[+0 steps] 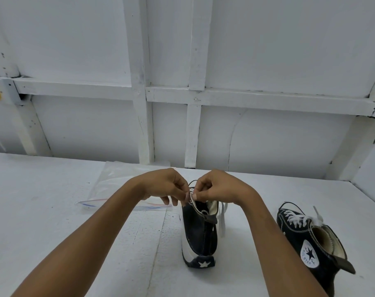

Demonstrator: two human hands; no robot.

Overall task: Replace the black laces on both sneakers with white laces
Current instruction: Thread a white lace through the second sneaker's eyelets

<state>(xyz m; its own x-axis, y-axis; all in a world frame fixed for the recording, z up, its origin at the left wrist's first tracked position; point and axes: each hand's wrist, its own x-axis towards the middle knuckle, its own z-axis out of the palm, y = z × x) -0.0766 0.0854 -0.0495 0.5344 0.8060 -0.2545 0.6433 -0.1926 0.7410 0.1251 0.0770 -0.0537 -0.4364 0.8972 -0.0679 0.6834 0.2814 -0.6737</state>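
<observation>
looks like near the end of lacing the second sneaker (200, 234). stood upright on the table (75, 232), heel and star patch toward the camera, probably to keep the eyelets facing up and within easy reach. left hand (167, 187) just above its left collar edge, thumb and forefinger pinching the white lace (221, 219), other fingers loosely curled. right hand (216, 187) just above the right edge, pinching the lace too, thumbnail showing. held that close together most likely to feed a tip through a top eyelet, can't tell which one. loose white ends hanging down the sneaker's right side. thin dark loop just past the fingers, can't tell if black lace or toe trim. well off to its right, the other sneaker (315, 243), white already criss-crossed up the front. behind and to its left, a clear plastic bag (118, 185).
</observation>
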